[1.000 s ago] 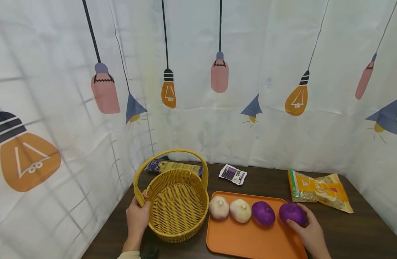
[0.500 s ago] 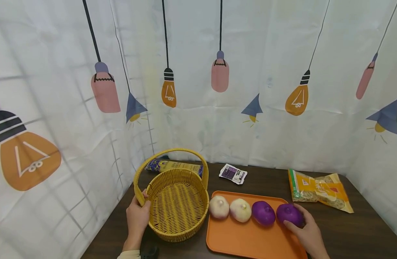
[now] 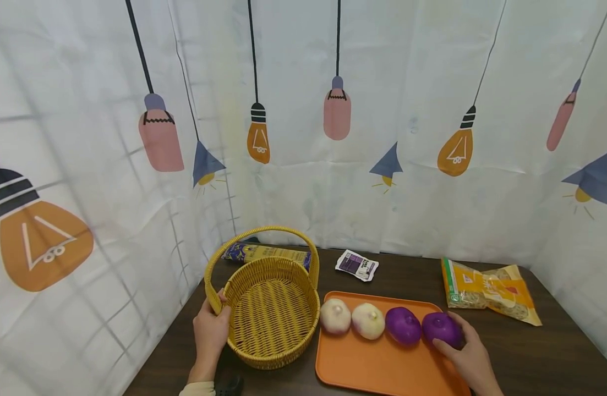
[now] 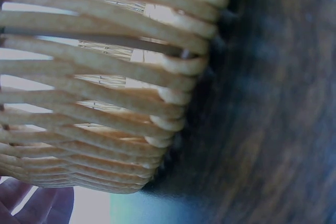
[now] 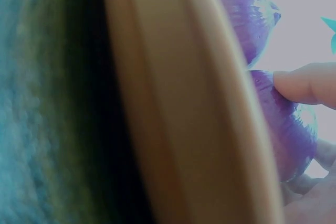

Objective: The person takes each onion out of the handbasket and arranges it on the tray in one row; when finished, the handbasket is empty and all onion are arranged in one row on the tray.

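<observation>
My left hand [image 3: 211, 333] grips the left side of a yellow woven basket [image 3: 269, 316] where its tall arched handle meets the rim. The basket stands on the table with nothing inside. In the left wrist view its woven wall [image 4: 100, 85] fills much of the picture, with fingers at the lower left corner. My right hand [image 3: 471, 355] holds a purple onion [image 3: 436, 325] at the right end of an orange tray [image 3: 382, 366], thumb on its near side. Left of it in a row sit another purple onion [image 3: 403, 325] and two whitish bulbs [image 3: 368, 320], one beside the other.
Behind the basket lies a long blue-and-yellow packet [image 3: 268, 253]. A small purple-and-white sachet [image 3: 356, 265] is behind the tray. Orange-yellow bags [image 3: 488, 291] lie at the back right of the dark table [image 3: 546, 357]. A white curtain printed with lamps [image 3: 303, 203] surrounds the table.
My right hand has shifted the held onion slightly left, close against the other purple onion. The left hand and the basket have stayed in place.
</observation>
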Demonstrator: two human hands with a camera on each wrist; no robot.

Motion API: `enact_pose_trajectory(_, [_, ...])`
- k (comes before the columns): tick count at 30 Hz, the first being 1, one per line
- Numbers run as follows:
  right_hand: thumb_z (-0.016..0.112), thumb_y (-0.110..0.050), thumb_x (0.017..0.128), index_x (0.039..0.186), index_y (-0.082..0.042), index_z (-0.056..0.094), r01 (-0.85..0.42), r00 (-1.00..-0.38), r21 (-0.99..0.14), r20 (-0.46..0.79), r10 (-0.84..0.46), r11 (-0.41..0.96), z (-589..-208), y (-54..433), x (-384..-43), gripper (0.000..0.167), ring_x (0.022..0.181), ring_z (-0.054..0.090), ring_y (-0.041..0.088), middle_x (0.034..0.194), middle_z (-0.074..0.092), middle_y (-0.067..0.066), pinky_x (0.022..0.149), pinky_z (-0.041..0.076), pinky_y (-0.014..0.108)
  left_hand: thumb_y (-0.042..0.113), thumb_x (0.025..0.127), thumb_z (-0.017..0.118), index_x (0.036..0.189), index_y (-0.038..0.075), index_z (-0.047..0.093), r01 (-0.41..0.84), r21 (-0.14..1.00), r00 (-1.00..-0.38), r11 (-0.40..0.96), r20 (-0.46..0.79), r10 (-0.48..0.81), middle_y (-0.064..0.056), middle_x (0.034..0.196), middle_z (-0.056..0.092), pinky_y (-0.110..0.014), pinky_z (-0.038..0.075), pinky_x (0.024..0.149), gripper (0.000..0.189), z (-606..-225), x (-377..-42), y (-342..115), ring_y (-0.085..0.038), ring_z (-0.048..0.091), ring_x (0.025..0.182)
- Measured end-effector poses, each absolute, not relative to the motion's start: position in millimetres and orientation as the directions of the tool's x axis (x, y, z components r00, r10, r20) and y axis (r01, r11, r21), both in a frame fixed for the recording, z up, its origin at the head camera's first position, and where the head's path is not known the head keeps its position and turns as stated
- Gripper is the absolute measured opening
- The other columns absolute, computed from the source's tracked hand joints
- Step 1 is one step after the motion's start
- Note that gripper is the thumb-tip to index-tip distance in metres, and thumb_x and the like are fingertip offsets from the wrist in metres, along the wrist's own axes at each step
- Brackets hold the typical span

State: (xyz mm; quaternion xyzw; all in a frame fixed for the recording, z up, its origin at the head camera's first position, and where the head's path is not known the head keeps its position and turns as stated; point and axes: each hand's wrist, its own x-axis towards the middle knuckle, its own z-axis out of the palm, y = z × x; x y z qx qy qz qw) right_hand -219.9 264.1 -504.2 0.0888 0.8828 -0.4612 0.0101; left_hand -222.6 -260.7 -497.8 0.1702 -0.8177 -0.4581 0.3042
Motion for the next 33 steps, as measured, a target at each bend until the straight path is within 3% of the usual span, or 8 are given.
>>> enact_pose_trajectory(5, [0.074, -0.045, 0.082, 0.152, -0.005, 0.021, 0.172, -0.984, -0.813, -0.110, 0.143, 0.557, -504.4, 264.8, -219.1, 0.096, 0.129, 0.034, 0.051, 0.150, 0.022, 0.033, 0.100, 0.034, 0.065, 0.006, 0.088, 0.058, 0.102, 0.006, 0.066, -0.012, 0.846, -0.754, 0.532, 0.342, -0.561, -0.010, 0.125, 0.066, -0.025, 0.044, 0.063, 0.016, -497.5, -222.5, -260.6, -0.024, 0.061, 0.087])
enact_pose_trajectory(10, [0.074, -0.042, 0.084, 0.153, -0.005, 0.021, 0.162, -0.985, -0.813, -0.105, 0.134, 0.560, -505.1, 264.9, -220.5, 0.094, 0.128, 0.036, 0.052, 0.150, 0.024, 0.032, 0.098, 0.037, 0.064, 0.006, 0.088, 0.058, 0.102, 0.006, 0.065, -0.004, 0.850, -0.752, 0.526, 0.344, -0.562, -0.011, 0.125, 0.066, -0.026, 0.042, 0.057, 0.016, -497.0, -222.4, -259.9, -0.023, 0.055, 0.076])
enact_pose_trajectory(22, [0.075, -0.041, 0.084, 0.153, -0.001, 0.015, 0.132, -0.989, -0.831, -0.078, 0.123, 0.540, -507.4, 257.2, -221.2, 0.100, 0.131, 0.034, 0.048, 0.150, 0.026, 0.031, 0.102, 0.034, 0.063, 0.007, 0.088, 0.058, 0.104, 0.007, 0.066, -0.030, 0.840, -0.751, 0.542, 0.339, -0.567, -0.012, 0.126, 0.066, -0.026, 0.042, 0.056, 0.018, -492.5, -219.0, -265.4, -0.024, 0.055, 0.074])
enact_pose_trajectory(28, [0.064, -0.055, 0.088, 0.154, 0.000, 0.011, 0.150, -0.983, -0.836, -0.070, 0.169, 0.528, -502.8, 257.6, -219.4, 0.101, 0.137, 0.025, 0.048, 0.153, 0.022, 0.031, 0.107, 0.027, 0.062, 0.007, 0.088, 0.057, 0.106, 0.007, 0.067, -0.027, 0.840, -0.760, 0.542, 0.335, -0.557, -0.010, 0.127, 0.065, -0.026, 0.042, 0.061, 0.020, -494.6, -220.7, -264.7, -0.022, 0.056, 0.077])
enact_pose_trajectory(33, [0.054, -0.062, 0.090, 0.154, 0.000, 0.012, 0.180, -0.975, -0.838, -0.084, 0.204, 0.515, -501.8, 265.8, -216.8, 0.099, 0.139, 0.022, 0.049, 0.154, 0.020, 0.031, 0.107, 0.024, 0.064, 0.007, 0.088, 0.057, 0.105, 0.007, 0.066, -0.014, 0.849, -0.771, 0.528, 0.327, -0.547, -0.011, 0.125, 0.066, -0.026, 0.041, 0.056, 0.019, -496.0, -222.1, -260.8, -0.020, 0.052, 0.068])
